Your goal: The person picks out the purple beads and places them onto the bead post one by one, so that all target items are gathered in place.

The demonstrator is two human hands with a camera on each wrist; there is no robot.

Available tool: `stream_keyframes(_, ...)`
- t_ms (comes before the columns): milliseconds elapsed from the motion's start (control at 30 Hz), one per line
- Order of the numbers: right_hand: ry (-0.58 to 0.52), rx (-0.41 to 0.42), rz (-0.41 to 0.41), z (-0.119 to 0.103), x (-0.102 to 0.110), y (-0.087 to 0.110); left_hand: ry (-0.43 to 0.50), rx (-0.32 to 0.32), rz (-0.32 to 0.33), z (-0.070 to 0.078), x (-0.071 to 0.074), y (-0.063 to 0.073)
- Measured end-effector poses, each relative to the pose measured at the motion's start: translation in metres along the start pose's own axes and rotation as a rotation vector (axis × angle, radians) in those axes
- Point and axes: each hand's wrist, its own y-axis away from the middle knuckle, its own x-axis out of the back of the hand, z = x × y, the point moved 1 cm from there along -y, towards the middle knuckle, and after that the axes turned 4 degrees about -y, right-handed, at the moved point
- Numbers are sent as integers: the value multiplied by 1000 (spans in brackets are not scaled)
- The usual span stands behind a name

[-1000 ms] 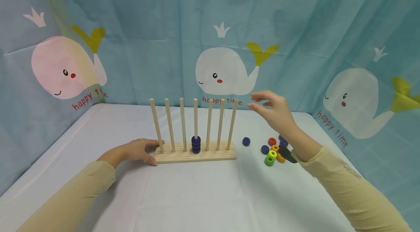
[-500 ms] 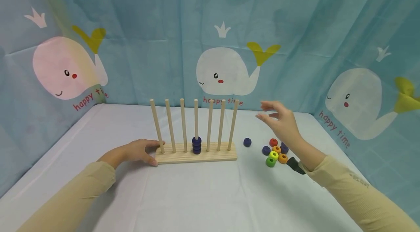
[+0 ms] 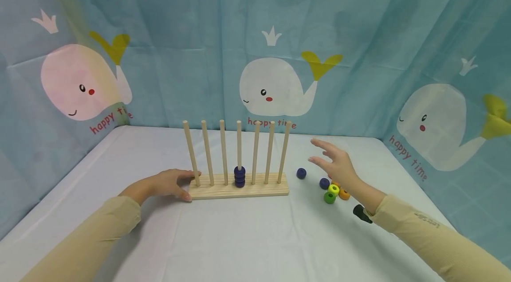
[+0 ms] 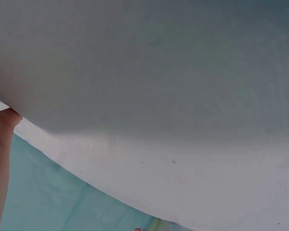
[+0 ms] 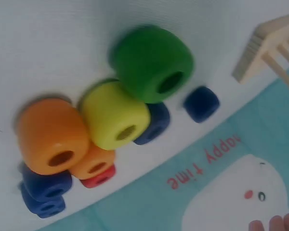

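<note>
My left hand [image 3: 165, 183] holds the left end of a wooden peg stand [image 3: 259, 192], thumb at its front edge and fingers behind. Three dark blue beads [image 3: 239, 177] are stacked low on the middle peg. To the right of the stand, my right hand [image 3: 336, 164] is in the air with nothing in it, thumb and fingers apart. Below it lies a group of loose beads, among them a green bead [image 5: 149, 60], a yellow bead [image 5: 113, 115] and an orange bead [image 5: 50, 130]. The left wrist view shows only a finger [image 4: 1, 130] at its left edge.
A single dark blue bead [image 3: 301, 173] lies between the stand and the group. Several pegs rise upright from the stand. A white cloth [image 3: 239, 237] covers the table, and a blue whale-print curtain [image 3: 191, 73] hangs round its back and sides.
My right hand has come down from beside the tops of the pegs toward the loose beads, its thumb and fingers spreading wider. The left hand keeps its place on the stand.
</note>
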Motion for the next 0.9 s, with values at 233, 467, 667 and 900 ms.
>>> stream_keyframes(233,53,-47,-156,18,-5,1,-15,-10,8,0,1,1)
stream_keyframes(467,56,-86,-299,28,-9,-3,-16,1,2,1,1,2)
stream_keyframes(667,60,-93,-397,39,-10,-6,-4,1,-3,3,2,2)
stream_keyframes(900,65,-132,-472,54,-8,-15,12,-4,-4,3,1,1)
